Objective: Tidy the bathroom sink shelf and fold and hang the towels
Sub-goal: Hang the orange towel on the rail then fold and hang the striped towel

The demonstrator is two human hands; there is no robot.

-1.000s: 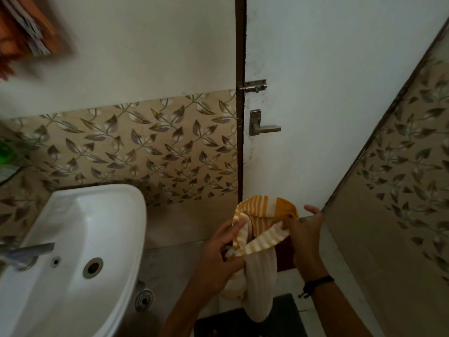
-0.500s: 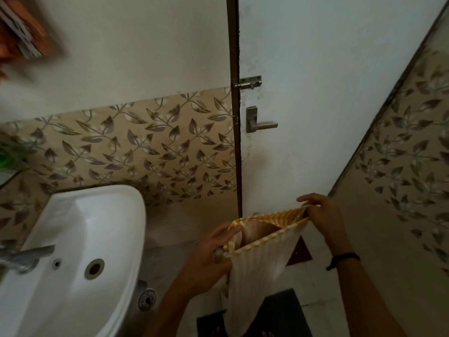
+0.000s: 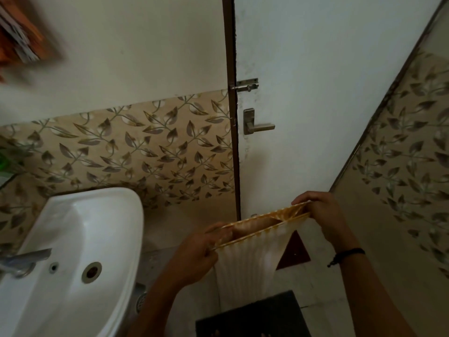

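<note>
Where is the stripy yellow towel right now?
In the head view, the towel hangs low in the middle, stretched between the left hand and right hand, in front of the white door and right of the sink.

Towel (image 3: 252, 263): thin woven cloth, matt, ribbed with yellow-and-white stripes. Sink (image 3: 80, 239): white glazed ceramic, glossy, smooth. Tap (image 3: 21, 260): shiny metal. Door handle (image 3: 255, 124) and latch bolt (image 3: 245, 85): brushed metal, dull sheen. Wall tiles (image 3: 136, 147): smooth, slight gloss, leaf print. Door (image 3: 315, 93): matt white paint, scuffed. Floor mat (image 3: 252, 317): dark, matt.
</note>
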